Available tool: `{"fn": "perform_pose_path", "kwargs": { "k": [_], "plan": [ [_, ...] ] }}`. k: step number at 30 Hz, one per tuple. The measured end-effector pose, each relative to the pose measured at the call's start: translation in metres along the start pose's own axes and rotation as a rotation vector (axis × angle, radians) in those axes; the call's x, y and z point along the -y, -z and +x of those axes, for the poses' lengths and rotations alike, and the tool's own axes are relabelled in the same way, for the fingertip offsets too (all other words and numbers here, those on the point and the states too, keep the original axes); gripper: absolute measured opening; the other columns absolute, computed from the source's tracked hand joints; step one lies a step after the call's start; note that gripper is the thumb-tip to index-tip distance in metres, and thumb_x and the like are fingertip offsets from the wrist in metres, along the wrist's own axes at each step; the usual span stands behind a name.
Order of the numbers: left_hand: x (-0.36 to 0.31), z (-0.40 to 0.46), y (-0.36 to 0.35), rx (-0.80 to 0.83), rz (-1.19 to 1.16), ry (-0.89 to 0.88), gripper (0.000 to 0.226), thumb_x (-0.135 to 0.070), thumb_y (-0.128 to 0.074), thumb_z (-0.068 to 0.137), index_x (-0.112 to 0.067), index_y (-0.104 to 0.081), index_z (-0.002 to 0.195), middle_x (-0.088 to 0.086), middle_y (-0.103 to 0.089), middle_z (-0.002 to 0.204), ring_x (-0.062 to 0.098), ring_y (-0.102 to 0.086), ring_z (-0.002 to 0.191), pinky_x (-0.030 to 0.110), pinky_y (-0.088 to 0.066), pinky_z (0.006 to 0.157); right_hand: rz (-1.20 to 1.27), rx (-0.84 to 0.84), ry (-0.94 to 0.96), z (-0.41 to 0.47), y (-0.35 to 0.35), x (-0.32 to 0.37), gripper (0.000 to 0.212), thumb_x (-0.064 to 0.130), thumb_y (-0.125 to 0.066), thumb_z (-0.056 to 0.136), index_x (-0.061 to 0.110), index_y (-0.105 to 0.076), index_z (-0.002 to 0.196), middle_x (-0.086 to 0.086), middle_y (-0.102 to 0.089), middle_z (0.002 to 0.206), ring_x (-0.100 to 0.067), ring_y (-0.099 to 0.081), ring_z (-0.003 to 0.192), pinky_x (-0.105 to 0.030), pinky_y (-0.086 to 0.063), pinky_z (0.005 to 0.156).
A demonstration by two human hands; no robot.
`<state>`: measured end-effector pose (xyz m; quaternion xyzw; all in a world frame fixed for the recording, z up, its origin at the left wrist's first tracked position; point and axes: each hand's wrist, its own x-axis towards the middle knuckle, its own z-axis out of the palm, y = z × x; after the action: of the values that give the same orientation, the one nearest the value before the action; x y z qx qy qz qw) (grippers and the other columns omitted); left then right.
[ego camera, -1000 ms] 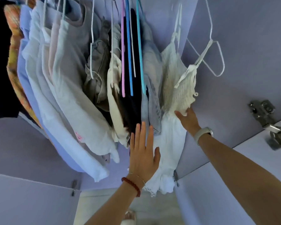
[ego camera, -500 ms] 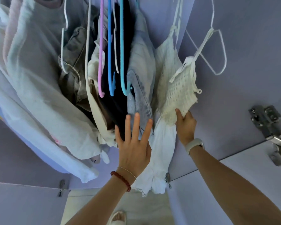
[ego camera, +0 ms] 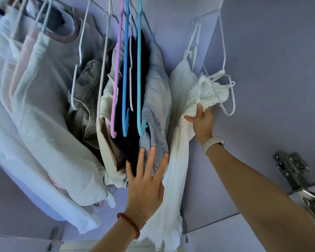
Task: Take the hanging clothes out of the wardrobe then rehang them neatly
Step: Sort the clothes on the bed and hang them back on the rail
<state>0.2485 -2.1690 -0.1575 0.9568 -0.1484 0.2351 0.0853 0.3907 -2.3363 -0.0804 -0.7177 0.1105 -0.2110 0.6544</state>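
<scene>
I look up into a wardrobe full of hanging clothes. My left hand (ego camera: 145,180) presses with straight fingers against the light denim piece (ego camera: 157,110) that hangs on the teal hanger (ego camera: 139,84). My right hand (ego camera: 202,120) grips the bunched white knit top (ego camera: 207,93) that hangs on a white hanger (ego camera: 227,70) at the far right. A long white lace garment (ego camera: 173,188) hangs between my two hands. Dark clothes (ego camera: 133,99) hang on the blue hanger (ego camera: 125,79) and the pink hanger (ego camera: 116,77).
Several pale shirts (ego camera: 44,124) and grey jeans (ego camera: 85,99) hang to the left. The lilac side wall (ego camera: 271,70) stands right beside the knit top. A metal door hinge (ego camera: 295,175) sits at lower right, where the open door (ego camera: 244,233) begins.
My right hand has gone from touching the knit top's hem to gripping it bunched up. My left hand has moved up against the denim. The view has shifted closer.
</scene>
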Motion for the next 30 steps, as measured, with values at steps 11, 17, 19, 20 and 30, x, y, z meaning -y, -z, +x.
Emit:
{"fn": "perform_pose_path", "kwargs": {
  "k": [11, 17, 19, 20, 30],
  "plan": [
    [0.008, -0.002, 0.002, -0.006, 0.002, -0.005, 0.087, -0.016, -0.070, 0.065, -0.024, -0.030, 0.141, 0.011, -0.021, 0.150, 0.037, -0.021, 0.137, 0.064, -0.035, 0.093, 0.069, -0.004, -0.164, 0.042, -0.029, 0.000, 0.036, 0.009, -0.037, 0.097, 0.017, -0.033, 0.062, 0.003, -0.033, 0.063, -0.009, -0.035, 0.063, -0.027, -0.039, 0.071],
    [0.015, -0.005, 0.004, 0.003, 0.017, -0.027, 0.088, -0.014, -0.070, 0.064, -0.024, -0.028, 0.142, 0.011, -0.019, 0.150, 0.036, -0.019, 0.137, 0.064, -0.036, 0.091, -0.137, 0.132, -0.422, 0.016, -0.012, -0.041, 0.046, 0.032, -0.042, 0.096, -0.001, -0.043, 0.128, -0.021, -0.045, 0.135, -0.034, -0.042, 0.126, -0.046, -0.034, 0.108],
    [0.016, -0.007, 0.006, 0.013, 0.022, -0.027, 0.089, -0.014, -0.070, 0.063, -0.024, -0.028, 0.141, 0.011, -0.020, 0.150, 0.036, -0.018, 0.137, 0.065, -0.037, 0.090, -0.225, 0.126, -0.398, 0.002, -0.005, -0.047, 0.038, 0.033, -0.042, 0.097, 0.001, -0.051, 0.115, -0.014, -0.055, 0.114, -0.027, -0.051, 0.111, -0.036, -0.038, 0.099],
    [0.016, -0.007, 0.008, 0.019, 0.025, -0.025, 0.090, -0.014, -0.071, 0.063, -0.024, -0.028, 0.142, 0.011, -0.020, 0.150, 0.036, -0.018, 0.137, 0.065, -0.036, 0.091, -0.207, 0.094, -0.360, -0.008, -0.002, -0.050, 0.029, 0.029, -0.044, 0.096, 0.003, -0.054, 0.100, -0.008, -0.057, 0.093, -0.022, -0.054, 0.095, -0.030, -0.041, 0.087],
    [0.009, -0.014, 0.032, 0.121, -0.014, -0.035, 0.093, -0.018, -0.071, 0.064, -0.024, -0.024, 0.144, 0.012, -0.019, 0.152, 0.038, -0.020, 0.138, 0.066, -0.022, 0.102, -0.283, 0.069, -0.199, -0.120, 0.037, -0.037, 0.037, 0.018, -0.041, 0.097, 0.008, -0.046, 0.133, -0.008, -0.055, 0.130, -0.021, -0.050, 0.119, -0.031, -0.039, 0.102]
  ]
}}
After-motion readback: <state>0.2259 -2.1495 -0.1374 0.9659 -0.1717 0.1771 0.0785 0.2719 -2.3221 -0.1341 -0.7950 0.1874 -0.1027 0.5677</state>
